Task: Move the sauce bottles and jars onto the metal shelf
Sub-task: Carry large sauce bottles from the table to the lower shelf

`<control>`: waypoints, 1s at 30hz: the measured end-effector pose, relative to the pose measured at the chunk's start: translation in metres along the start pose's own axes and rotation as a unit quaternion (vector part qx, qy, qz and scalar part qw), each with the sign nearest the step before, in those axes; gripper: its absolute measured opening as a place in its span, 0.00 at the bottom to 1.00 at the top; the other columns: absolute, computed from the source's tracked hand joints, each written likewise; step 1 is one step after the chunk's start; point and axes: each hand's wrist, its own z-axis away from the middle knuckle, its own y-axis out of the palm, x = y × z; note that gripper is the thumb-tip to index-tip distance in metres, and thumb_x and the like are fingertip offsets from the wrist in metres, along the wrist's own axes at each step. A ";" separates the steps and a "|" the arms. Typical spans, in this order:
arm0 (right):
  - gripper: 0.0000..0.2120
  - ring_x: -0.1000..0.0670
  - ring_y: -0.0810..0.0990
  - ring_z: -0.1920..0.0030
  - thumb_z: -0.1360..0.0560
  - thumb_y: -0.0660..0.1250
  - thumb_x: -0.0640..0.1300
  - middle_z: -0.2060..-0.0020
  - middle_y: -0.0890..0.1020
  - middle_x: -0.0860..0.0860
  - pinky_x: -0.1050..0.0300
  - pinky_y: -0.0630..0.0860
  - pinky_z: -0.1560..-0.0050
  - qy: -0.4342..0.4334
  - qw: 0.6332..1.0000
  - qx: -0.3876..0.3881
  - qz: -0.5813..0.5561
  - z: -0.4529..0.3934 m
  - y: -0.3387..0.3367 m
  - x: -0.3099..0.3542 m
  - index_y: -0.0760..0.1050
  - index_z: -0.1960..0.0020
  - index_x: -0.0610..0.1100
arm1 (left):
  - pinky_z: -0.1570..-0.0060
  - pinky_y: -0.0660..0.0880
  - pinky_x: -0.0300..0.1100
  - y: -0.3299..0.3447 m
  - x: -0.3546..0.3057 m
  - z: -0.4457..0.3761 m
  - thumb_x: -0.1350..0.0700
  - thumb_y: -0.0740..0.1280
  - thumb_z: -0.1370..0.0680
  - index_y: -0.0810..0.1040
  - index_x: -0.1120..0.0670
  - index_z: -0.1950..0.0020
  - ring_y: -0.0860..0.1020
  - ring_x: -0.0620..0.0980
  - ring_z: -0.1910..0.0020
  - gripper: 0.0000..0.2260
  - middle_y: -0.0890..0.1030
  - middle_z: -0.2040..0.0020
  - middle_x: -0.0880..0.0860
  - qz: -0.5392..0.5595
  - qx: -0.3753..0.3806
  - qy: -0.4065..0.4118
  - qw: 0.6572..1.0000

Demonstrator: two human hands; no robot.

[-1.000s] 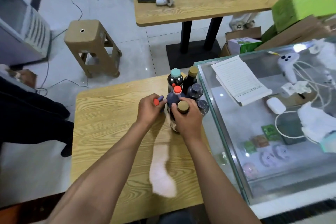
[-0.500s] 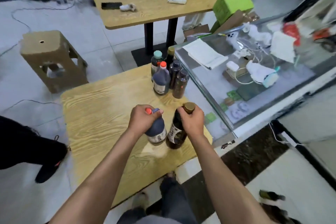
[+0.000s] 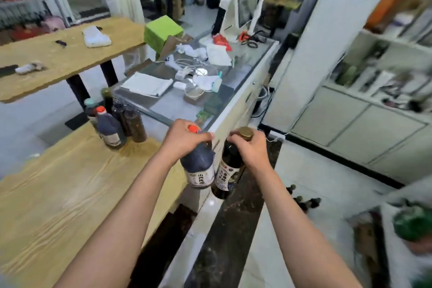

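Dark sauce fills both bottles in the middle of the frame. The left hand (image 3: 184, 139) curls round the neck of the red-capped bottle (image 3: 198, 166). The right hand (image 3: 251, 147) curls round the neck of the gold-capped bottle (image 3: 228, 170). Both bottles hang in the air, past the edge of the wooden table (image 3: 58, 194). This looks like the carrying step.

Next, the person likely has to find the metal shelf and stand both bottles on it. Which shelf that is cannot be told; the right side is blurry.

More bottles (image 3: 114, 121) wait on the table at middle left. The glass counter (image 3: 187, 100) sits just behind the hands. Small dark things (image 3: 304, 201) lie on the floor at lower right and could be in the way.
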 end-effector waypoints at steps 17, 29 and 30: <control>0.10 0.51 0.77 0.69 0.39 0.75 0.35 0.70 0.81 0.43 0.57 0.74 0.67 -0.041 0.956 -0.285 -0.052 -0.007 -0.466 0.018 0.77 0.61 0.32 | 0.67 0.70 0.33 0.388 -0.292 0.059 0.53 0.80 0.35 0.81 0.54 0.68 0.75 0.39 0.71 0.10 0.79 0.72 0.46 -0.046 0.219 0.277 0.935; 0.11 0.45 0.81 0.67 0.41 0.76 0.36 0.67 0.83 0.43 0.52 0.79 0.63 -0.051 0.907 -0.418 0.016 -0.038 -0.656 0.034 0.80 0.60 0.34 | 0.62 0.75 0.44 0.585 -0.429 0.056 0.53 0.80 0.35 0.82 0.61 0.65 0.79 0.50 0.67 0.13 0.83 0.66 0.58 -0.013 0.365 0.387 0.847; 0.10 0.46 0.81 0.67 0.41 0.76 0.35 0.67 0.83 0.44 0.53 0.79 0.63 -0.052 0.899 -0.434 0.023 -0.045 -0.669 0.036 0.80 0.61 0.35 | 0.63 0.75 0.44 0.601 -0.440 0.050 0.52 0.80 0.35 0.82 0.61 0.64 0.78 0.50 0.67 0.14 0.83 0.66 0.58 -0.007 0.375 0.395 0.838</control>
